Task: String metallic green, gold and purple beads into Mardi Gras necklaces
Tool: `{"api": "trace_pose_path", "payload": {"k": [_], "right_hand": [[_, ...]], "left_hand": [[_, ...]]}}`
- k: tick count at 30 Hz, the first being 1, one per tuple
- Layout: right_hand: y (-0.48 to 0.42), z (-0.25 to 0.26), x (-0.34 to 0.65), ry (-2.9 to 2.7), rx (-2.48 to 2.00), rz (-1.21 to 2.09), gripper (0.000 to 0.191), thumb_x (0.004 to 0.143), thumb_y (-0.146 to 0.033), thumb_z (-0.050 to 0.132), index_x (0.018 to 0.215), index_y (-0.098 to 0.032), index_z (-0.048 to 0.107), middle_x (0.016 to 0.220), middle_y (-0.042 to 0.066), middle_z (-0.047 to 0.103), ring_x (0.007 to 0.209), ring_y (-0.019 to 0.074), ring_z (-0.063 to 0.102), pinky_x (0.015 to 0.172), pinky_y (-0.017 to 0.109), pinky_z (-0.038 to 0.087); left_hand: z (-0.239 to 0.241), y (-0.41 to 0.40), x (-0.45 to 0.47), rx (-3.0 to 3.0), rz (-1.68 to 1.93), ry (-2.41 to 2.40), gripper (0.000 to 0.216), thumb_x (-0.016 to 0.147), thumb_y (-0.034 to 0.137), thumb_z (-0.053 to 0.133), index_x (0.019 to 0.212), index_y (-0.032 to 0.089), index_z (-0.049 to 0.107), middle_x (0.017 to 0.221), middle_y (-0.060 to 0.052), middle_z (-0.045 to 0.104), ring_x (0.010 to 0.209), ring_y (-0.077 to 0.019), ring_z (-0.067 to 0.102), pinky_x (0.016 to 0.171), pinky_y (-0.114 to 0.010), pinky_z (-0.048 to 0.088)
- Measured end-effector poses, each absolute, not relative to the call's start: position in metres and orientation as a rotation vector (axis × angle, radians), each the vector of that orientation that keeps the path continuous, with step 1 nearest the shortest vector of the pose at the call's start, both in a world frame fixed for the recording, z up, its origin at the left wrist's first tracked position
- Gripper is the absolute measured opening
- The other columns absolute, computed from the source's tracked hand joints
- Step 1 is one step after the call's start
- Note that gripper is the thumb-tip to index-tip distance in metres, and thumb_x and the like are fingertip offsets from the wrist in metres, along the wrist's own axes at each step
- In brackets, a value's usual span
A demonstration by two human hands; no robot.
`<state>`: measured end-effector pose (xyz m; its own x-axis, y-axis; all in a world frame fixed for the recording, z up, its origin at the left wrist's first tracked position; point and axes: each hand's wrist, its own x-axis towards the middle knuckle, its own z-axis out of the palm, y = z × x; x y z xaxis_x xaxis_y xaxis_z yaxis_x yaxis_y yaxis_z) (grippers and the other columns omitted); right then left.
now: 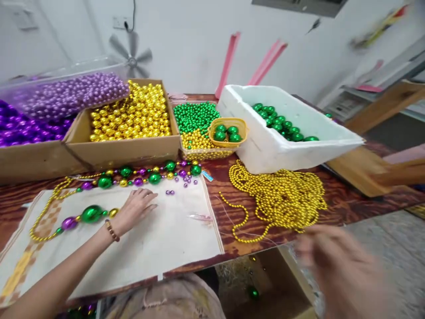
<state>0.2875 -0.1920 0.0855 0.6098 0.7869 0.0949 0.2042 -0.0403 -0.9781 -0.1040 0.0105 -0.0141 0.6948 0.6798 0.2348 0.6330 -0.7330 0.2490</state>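
two hands of yours are in the frame. your left hand (137,206), with a beaded bracelet (112,231) at the wrist, lies at centre left over a pale cloth (169,239). its fingers are loosely extended and released, the thumb apart from them. beside its wrist, at the left, runs the bead strand (92,213): purple, a large green and gold beads, joined to a small-beaded gold chain that curves up at far left. your right hand (338,261) is a blur at lower right, near the heap of gold bead chain (285,199); you cannot tell whether its fingers are clenched or grasping something.

along the cloth's upper edge lies a double row of green, purple and gold beads (154,178), with loose purple beads (170,192) just below its right end. behind it, at upper left, a cardboard box (122,151) holds gold beads. at upper centre, a yellow basket (244,133) holds green beads, next to a white foam box (262,150) with more green beads inside.
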Motion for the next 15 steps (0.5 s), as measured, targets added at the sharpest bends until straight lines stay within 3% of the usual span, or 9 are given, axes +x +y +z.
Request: {"api": "trace_pose_path", "payload": {"k": [3, 7, 10, 15], "right_hand": [[-0.161, 0.042, 0.228, -0.673, -1.471, 1.045, 0.024, 0.08, -0.043, 0.073, 0.08, -0.02, 0.069, 0.057, 0.0, 0.061, 0.043, 0.013, 0.055, 0.043, 0.024, 0.04], [-0.143, -0.018, 0.159, -0.564, -1.257, 1.441, 0.042, 0.078, -0.057, 0.072, 0.082, -0.016, 0.068, 0.058, -0.001, 0.06, 0.041, 0.0091, 0.054, 0.043, 0.02, 0.037], [-0.144, -0.053, 0.145, -0.486, -1.156, 1.598, 0.053, 0.072, -0.066, 0.073, 0.086, -0.015, 0.065, 0.059, -0.002, 0.059, 0.04, 0.0086, 0.053, 0.041, 0.018, 0.036], [-0.147, -0.079, 0.158, -0.481, -1.215, 1.546, 0.056, 0.07, -0.07, 0.072, 0.086, -0.016, 0.068, 0.058, 0.0, 0.06, 0.041, 0.0112, 0.055, 0.042, 0.02, 0.039]], "left_hand": [[0.036, 0.048, -0.033, 2.746, 0.721, 0.932, 0.026, 0.1, 0.033, 0.045, 0.115, 0.02, 0.062, 0.106, -0.009, 0.065, 0.097, -0.0219, 0.058, 0.085, -0.037, 0.046], [0.082, 0.123, 0.092, 2.814, 0.627, 0.916, 0.028, 0.099, 0.033, 0.045, 0.108, 0.018, 0.066, 0.1, -0.01, 0.067, 0.096, -0.0234, 0.059, 0.085, -0.038, 0.045], [0.085, 0.176, 0.172, 2.728, 0.515, 1.224, 0.034, 0.098, 0.041, 0.047, 0.111, 0.015, 0.065, 0.11, -0.015, 0.068, 0.109, -0.031, 0.055, 0.09, -0.046, 0.042], [0.057, 0.216, 0.234, 2.643, 0.486, 1.421, 0.057, 0.091, 0.061, 0.05, 0.112, 0.009, 0.06, 0.114, -0.023, 0.067, 0.115, -0.0414, 0.049, 0.092, -0.054, 0.037]]}}
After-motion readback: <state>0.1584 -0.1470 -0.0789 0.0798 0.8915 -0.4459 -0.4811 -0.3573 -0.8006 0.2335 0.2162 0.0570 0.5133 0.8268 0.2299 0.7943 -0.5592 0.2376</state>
